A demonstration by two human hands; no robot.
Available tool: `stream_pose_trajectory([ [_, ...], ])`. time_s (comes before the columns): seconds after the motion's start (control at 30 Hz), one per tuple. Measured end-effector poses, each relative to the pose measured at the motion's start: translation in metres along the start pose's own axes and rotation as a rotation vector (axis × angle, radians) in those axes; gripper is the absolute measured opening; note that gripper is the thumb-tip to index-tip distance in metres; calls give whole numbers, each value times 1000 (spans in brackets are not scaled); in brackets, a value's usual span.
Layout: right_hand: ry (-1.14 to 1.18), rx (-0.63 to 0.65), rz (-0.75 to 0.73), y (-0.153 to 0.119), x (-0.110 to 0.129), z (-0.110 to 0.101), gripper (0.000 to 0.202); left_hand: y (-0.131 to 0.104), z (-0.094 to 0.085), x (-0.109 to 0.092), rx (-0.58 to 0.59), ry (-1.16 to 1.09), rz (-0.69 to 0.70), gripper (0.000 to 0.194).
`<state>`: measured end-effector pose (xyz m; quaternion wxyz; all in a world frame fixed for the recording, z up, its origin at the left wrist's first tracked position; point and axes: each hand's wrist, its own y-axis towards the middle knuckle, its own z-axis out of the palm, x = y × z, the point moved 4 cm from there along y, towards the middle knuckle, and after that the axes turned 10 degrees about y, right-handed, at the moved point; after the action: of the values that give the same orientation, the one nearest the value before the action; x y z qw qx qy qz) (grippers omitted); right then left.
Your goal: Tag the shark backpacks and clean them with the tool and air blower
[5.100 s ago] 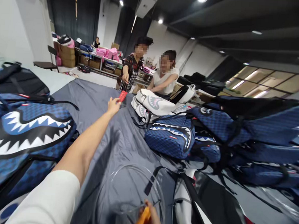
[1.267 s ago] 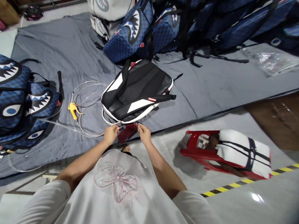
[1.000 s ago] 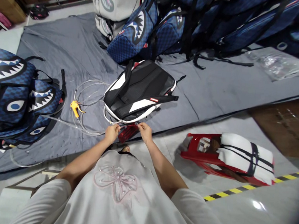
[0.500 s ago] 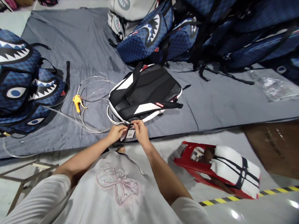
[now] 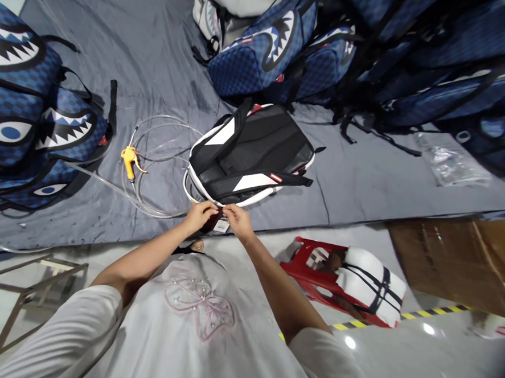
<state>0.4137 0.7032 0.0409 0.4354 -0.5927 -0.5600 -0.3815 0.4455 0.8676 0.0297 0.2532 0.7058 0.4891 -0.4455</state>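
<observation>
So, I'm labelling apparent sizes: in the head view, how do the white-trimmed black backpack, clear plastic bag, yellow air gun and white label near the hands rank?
Largest to smallest:
White-trimmed black backpack
Clear plastic bag
Yellow air gun
White label

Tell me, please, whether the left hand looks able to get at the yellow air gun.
Probably yes: the yellow air gun lies uncovered on the grey cloth, left of the left hand, with only loops of clear hose between. That hand is busy by the tag, though.
</observation>
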Motion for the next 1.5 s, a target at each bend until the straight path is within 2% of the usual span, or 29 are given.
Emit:
stream_pose_trajectory([
  [0.27, 11, 64, 15, 1, 0, 2, 23, -1, -2, -3, 55, 1, 81, 15],
  [0.43, 18, 35, 57, -2, -7, -2, 24, 0, 3, -7, 77, 43, 92, 18],
  [0.57, 21, 7, 89, -13, -12, -4, 25, -9, 3, -12, 51, 134, 75, 16],
  [0.7, 49, 0, 100, -19, -16, -1, 24, -13, 2, -8, 59, 196, 58, 21],
  [0.9, 120, -52, 110, -13, -25, 5, 24, -2, 1, -5, 186, 156, 186, 19],
  [1.0, 154, -57, 125, -12, -27, 3, 25, 3, 0, -9, 182, 124, 216, 16],
  [1.1, 182, -38, 146, -14, -27, 1, 26, 6, 3, -11, 158, 76, 202, 15],
  [1.23, 206, 7, 179, -16, -28, 1, 24, 8, 10, -6, 146, 47, 111, 20],
  [1.37, 189, 21, 158, -14, -26, 1, 21, 4, 5, -1, 121, 125, 71, 18],
  [1.5, 124, 46, 68, -10, -19, 3, 16, -6, 1, -4, 162, 257, 93, 17],
])
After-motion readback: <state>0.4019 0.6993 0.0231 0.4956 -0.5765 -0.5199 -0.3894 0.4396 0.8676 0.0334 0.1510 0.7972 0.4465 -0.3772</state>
